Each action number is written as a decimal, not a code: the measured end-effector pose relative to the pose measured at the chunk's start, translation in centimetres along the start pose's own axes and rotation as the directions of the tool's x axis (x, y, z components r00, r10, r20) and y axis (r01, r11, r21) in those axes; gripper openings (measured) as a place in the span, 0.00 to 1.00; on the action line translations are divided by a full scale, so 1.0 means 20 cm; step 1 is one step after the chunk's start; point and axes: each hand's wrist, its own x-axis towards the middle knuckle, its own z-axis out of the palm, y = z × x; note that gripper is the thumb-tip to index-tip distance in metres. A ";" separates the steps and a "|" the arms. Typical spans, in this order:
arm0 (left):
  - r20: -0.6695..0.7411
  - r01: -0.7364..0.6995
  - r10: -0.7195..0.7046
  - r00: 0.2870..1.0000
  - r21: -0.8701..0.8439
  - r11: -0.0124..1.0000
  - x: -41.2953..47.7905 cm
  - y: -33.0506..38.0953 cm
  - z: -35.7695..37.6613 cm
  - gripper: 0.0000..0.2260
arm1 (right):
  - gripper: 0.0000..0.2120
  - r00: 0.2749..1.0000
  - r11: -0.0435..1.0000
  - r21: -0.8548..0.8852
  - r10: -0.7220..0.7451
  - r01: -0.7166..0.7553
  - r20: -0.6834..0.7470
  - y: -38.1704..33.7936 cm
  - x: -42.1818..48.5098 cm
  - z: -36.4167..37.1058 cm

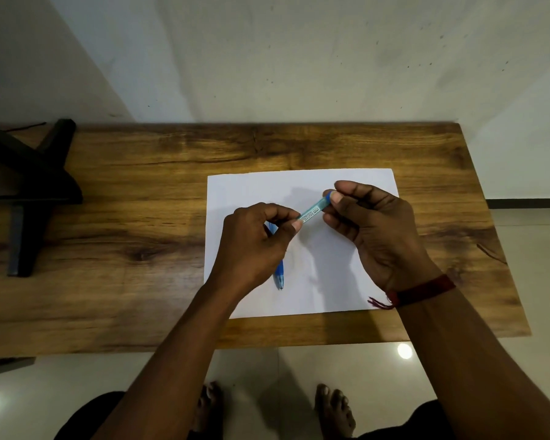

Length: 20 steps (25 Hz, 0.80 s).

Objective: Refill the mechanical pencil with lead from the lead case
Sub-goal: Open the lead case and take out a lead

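A slim blue lead case (313,211) with a printed label is held above a white sheet of paper (327,274). My left hand (254,246) pinches its lower end between thumb and forefinger. My right hand (372,230) pinches its upper end, where a darker blue cap shows. The blue mechanical pencil (279,273) lies on the paper under my left hand, tip pointing toward me. Most of the pencil's barrel is hidden by that hand.
The paper lies on a wooden table (134,217) against a pale wall. A black stand (29,185) sits at the table's left end. My right wrist wears a red thread band (423,290). My feet show on the tiled floor below the table's front edge.
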 end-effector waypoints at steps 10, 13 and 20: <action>-0.039 -0.021 0.023 0.999 0.063 0.998 0.01 -0.01 0.00 0.06 | 0.12 0.999 0.998 -0.052 0.038 -0.039 -0.029 0.00 0.00 0.01; 0.007 -0.065 0.065 0.998 0.080 0.995 0.01 -0.01 0.01 0.05 | 0.10 0.998 0.998 -0.037 0.047 -0.048 -0.044 0.00 0.00 0.01; -0.025 0.020 -0.021 0.999 -0.024 1.000 0.01 0.00 0.02 0.02 | 0.12 0.995 0.994 0.045 0.096 -0.096 0.003 -0.01 0.00 -0.01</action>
